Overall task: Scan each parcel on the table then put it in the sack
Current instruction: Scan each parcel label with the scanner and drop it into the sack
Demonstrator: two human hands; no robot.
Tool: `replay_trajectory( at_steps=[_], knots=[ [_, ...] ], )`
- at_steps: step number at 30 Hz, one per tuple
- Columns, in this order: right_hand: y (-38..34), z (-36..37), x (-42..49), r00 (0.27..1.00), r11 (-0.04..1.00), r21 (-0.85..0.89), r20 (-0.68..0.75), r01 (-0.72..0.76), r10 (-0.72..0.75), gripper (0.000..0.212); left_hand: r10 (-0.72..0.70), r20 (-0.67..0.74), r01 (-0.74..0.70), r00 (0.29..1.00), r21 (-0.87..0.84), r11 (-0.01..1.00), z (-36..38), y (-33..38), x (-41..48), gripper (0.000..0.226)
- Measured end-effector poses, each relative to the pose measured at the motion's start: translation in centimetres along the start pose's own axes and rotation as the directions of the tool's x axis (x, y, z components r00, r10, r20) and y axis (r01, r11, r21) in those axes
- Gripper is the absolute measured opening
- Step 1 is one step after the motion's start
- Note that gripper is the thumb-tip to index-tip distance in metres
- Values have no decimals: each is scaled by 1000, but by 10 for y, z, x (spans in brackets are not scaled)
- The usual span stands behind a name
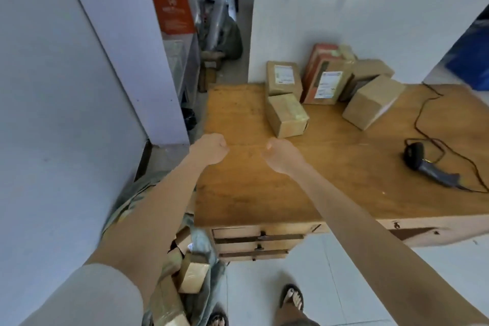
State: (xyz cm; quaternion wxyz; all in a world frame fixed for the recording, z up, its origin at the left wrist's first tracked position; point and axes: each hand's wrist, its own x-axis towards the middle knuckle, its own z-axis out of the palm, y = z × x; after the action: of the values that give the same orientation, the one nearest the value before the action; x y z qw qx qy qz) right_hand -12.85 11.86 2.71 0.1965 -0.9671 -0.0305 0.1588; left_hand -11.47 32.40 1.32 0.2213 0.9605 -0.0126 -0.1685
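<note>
Several cardboard parcels stand at the back of the wooden table (264,188): a small plain box (287,116) nearest me, a labelled box (283,78) behind it, a tall orange-edged labelled parcel (326,82) against the wall, and a tilted brown box (371,102) to the right. A black corded barcode scanner (426,165) lies on the table's right side. The sack (209,272) stands open on the floor at the table's left end, with boxes (193,274) inside. My left hand (210,148) is a closed fist over the table's left edge. My right hand (281,153) hovers beside it, fingers curled, holding nothing.
A white wall runs down the left, with a narrow passage of stacked goods (219,34) behind the table. The scanner's black cable (426,114) loops across the table's right part. Drawers (256,239) sit under the front edge. My sandalled feet (291,296) stand on white floor tiles.
</note>
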Motion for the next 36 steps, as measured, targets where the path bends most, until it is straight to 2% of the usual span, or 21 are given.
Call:
replay_trajectory(
  at_steps=[4,9,13,19,28,33,36],
  knots=[
    [69,-35,9,994,996,-33,-78,-78,75,36,49,3,-49,999,13,999,22,79,33,31],
    [167,-85,23,988,997,-11,-130,-81,79,36,36,-35,-37,999,-53,998,57,186,76,28],
    [251,-126,29,987,995,-12,-126,-98,96,35,58,2,-58,998,-46,997,91,271,106,30],
    [358,-162,44,984,989,37,-101,-141,144,38,95,47,-90,994,-105,990,140,367,157,55],
    [441,-204,119,977,983,32,-113,-180,183,38,-20,-85,-7,996,-301,954,169,435,262,106],
    [471,-225,161,979,987,67,-130,-148,156,41,-50,-86,12,995,-392,920,179,442,313,128],
    [482,-236,182,977,989,84,-165,-121,134,42,-34,-79,-4,996,-433,901,182,438,331,132]
  ],
)
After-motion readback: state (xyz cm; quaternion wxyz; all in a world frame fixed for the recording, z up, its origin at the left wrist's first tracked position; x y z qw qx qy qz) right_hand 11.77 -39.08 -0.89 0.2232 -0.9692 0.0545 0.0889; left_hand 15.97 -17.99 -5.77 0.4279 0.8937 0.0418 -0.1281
